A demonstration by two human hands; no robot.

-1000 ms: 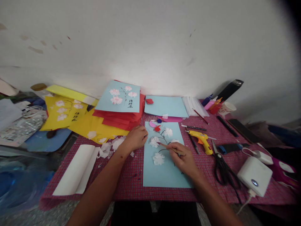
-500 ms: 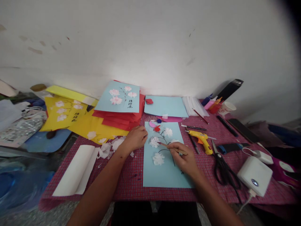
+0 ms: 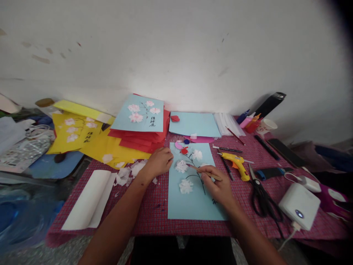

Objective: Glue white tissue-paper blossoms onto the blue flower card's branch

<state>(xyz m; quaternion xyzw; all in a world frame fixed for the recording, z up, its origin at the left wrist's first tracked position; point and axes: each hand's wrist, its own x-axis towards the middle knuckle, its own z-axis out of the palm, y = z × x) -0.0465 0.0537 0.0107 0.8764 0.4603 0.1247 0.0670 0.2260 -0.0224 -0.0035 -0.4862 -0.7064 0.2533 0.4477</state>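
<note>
My right hand (image 3: 216,186) is closed on a thin paintbrush (image 3: 205,172), its tip beside a white paper flower (image 3: 181,166) on the light blue sheet (image 3: 182,206). More white flowers and painted dark stems show on that sheet; my right hand hides part of them. Resting at the sheet's left edge, my left hand (image 3: 160,162) has its fingers curled in, and whatever they may hold is hidden. Above the flowers sit blobs of pink paint (image 3: 178,145), red paint (image 3: 184,150) and dark blue paint (image 3: 186,141).
Torn white paper (image 3: 123,176) and a folded white sheet (image 3: 88,200) lie left. Behind are stacked red sheets (image 3: 143,141) under a finished blue card (image 3: 138,114). To the right lie a yellow glue gun (image 3: 235,163), black scissors (image 3: 263,200) and a white box (image 3: 299,206) with a cable.
The brush and my right hand have shifted slightly to the right, and the tip has drawn back a little from the flower. My left hand stays in place.
</note>
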